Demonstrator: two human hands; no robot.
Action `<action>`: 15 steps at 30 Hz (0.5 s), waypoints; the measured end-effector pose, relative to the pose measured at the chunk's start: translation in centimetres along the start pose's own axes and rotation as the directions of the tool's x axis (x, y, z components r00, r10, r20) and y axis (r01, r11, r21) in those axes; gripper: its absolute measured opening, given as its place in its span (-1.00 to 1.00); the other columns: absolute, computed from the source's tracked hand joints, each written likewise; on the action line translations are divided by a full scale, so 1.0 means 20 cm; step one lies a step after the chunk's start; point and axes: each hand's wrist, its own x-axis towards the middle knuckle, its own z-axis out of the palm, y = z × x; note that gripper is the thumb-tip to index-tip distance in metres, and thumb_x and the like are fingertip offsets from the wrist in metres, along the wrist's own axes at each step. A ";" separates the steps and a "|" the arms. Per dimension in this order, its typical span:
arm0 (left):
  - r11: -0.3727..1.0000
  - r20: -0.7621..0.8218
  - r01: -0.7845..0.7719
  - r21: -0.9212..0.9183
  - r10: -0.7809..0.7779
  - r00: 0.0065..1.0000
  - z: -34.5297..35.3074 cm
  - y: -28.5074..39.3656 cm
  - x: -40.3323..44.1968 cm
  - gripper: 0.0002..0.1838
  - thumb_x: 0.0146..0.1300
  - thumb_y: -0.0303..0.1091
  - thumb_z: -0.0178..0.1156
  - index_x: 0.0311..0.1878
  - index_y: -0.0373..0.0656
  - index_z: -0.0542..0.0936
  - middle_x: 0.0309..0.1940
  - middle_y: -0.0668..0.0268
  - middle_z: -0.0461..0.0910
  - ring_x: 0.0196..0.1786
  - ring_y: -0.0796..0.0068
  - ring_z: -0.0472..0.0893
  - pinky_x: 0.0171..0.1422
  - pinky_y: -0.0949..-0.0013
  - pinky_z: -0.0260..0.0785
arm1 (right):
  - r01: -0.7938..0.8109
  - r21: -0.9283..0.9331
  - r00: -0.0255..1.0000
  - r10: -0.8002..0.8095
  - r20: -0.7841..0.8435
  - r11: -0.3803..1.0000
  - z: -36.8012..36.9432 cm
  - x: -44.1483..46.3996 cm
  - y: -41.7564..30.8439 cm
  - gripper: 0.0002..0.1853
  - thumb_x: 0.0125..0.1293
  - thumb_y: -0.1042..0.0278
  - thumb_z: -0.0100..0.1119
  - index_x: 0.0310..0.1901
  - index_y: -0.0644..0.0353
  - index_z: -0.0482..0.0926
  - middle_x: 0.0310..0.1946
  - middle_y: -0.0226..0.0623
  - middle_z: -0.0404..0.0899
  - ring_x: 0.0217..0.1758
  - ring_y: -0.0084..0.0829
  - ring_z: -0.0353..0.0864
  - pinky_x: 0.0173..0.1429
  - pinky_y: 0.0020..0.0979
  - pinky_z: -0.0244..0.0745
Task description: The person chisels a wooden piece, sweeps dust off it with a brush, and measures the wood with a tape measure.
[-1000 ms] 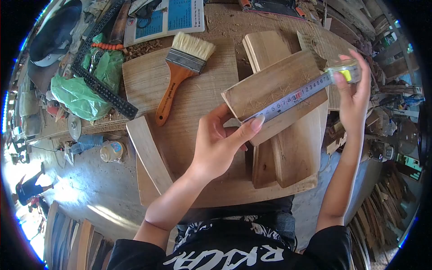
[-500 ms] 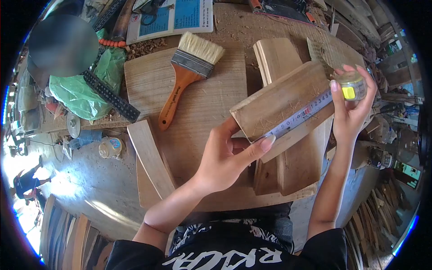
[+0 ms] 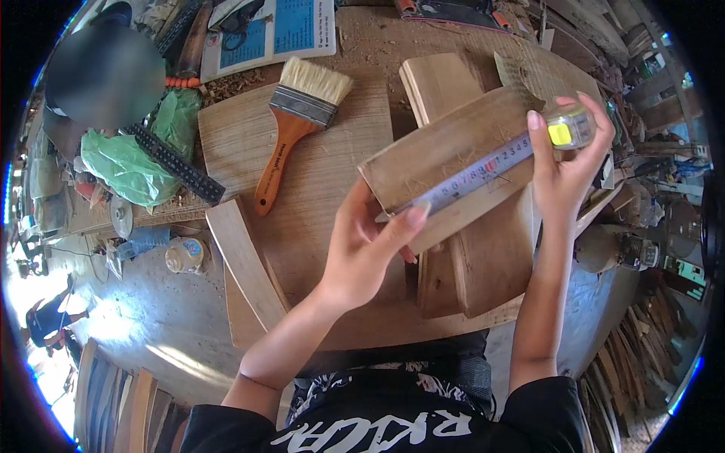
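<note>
My left hand point(image 3: 366, 245) grips the lower left end of a wooden block point(image 3: 445, 143), its thumb pressing the end of the tape blade point(image 3: 472, 175) onto the wood. The blade lies lengthwise along the block, numbers facing up. In my right hand point(image 3: 566, 155) is the clear tape measure case point(image 3: 572, 127) with a yellow label, just beyond the block's upper right end. Beneath the block are other wooden pieces point(image 3: 495, 260). A wide brush point(image 3: 291, 124) with an orange handle rests on a flat board point(image 3: 347, 158) to the left.
A narrow wood piece point(image 3: 245, 260) lies at the left edge of the bench. Beyond it are a black perforated metal bar point(image 3: 177, 166), green plastic point(image 3: 128, 170) and a printed sheet point(image 3: 298, 34). A person point(image 3: 49, 321) is far off at the left. Wood strips stand below on both sides.
My right hand and the tape case have shifted slightly toward the block, leaving less blade out. The black bar's upper part is now behind a blurred dark round shape at the upper left.
</note>
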 end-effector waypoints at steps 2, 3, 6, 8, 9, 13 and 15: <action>0.999 -0.070 -0.040 0.028 0.042 0.997 0.02 -0.02 -0.01 -0.25 0.50 -0.15 0.35 0.56 -0.20 0.20 0.20 0.13 0.60 0.13 0.50 0.67 -0.32 0.53 0.56 | 0.037 -0.103 0.998 -0.033 0.044 0.994 -0.02 0.00 -0.01 -0.36 0.43 0.33 0.43 0.42 0.18 0.30 0.24 -0.16 0.49 0.07 -0.44 0.52 0.17 -0.39 0.49; 0.997 -0.104 -0.061 0.043 0.065 0.992 0.03 -0.01 -0.01 -0.20 0.50 -0.16 0.35 0.60 -0.17 0.14 0.19 0.13 0.60 0.12 0.50 0.66 -0.32 0.53 0.57 | 0.000 -0.001 0.998 0.000 0.069 1.000 -0.04 0.00 -0.01 -0.37 0.43 0.28 0.42 0.41 0.20 0.32 0.20 -0.14 0.52 0.06 -0.40 0.55 0.18 -0.34 0.49; 0.984 -0.169 -0.153 0.091 0.167 0.971 0.08 0.02 -0.03 -0.09 0.51 -0.29 0.32 0.69 -0.04 -0.09 0.19 0.12 0.60 0.04 0.47 0.67 -0.31 0.50 0.58 | -0.051 0.139 0.985 0.027 0.168 0.989 -0.11 0.00 -0.01 -0.34 0.43 0.16 0.35 0.43 0.24 0.34 0.15 -0.08 0.55 0.11 -0.26 0.59 0.25 -0.21 0.48; 0.971 -0.165 -0.186 0.154 0.211 0.963 0.06 0.02 -0.04 -0.12 0.50 -0.36 0.31 0.69 0.03 -0.04 0.10 0.15 0.65 -0.04 0.53 0.68 -0.32 0.50 0.59 | 0.062 0.002 0.968 -0.061 0.243 0.998 -0.18 0.01 -0.02 -0.29 0.43 0.12 0.30 0.50 0.24 0.31 0.23 -0.02 0.54 0.22 -0.16 0.58 0.34 -0.13 0.45; 0.974 -0.155 -0.174 0.143 0.195 0.968 0.05 0.03 -0.03 -0.13 0.50 -0.36 0.31 0.68 0.04 -0.01 0.07 0.16 0.67 -0.06 0.54 0.68 -0.33 0.50 0.59 | 0.139 -0.080 0.953 -0.111 0.283 0.987 -0.22 0.02 -0.02 -0.26 0.42 0.11 0.30 0.52 0.24 0.29 0.27 -0.01 0.53 0.26 -0.12 0.57 0.37 -0.10 0.43; 0.986 -0.149 -0.109 0.128 0.128 0.981 0.03 0.04 -0.04 -0.19 0.45 -0.37 0.37 0.62 0.03 0.12 -0.01 0.21 0.70 -0.13 0.56 0.69 -0.36 0.47 0.61 | 0.067 -0.134 0.934 -0.015 0.356 0.989 -0.35 -0.02 -0.12 -0.26 0.30 0.34 0.41 0.51 0.11 0.38 0.26 -0.02 0.60 0.39 0.04 0.50 0.46 -0.06 0.40; 0.985 -0.135 -0.117 0.128 0.134 0.982 0.01 0.03 -0.04 -0.18 0.42 -0.36 0.40 0.61 0.03 0.15 0.03 0.19 0.70 -0.10 0.53 0.71 -0.36 0.46 0.63 | 0.033 -0.225 0.929 0.053 0.366 0.974 -0.42 -0.03 -0.19 -0.35 0.15 0.44 0.52 0.32 0.13 0.55 0.18 -0.12 0.67 0.32 0.01 0.60 0.36 -0.09 0.51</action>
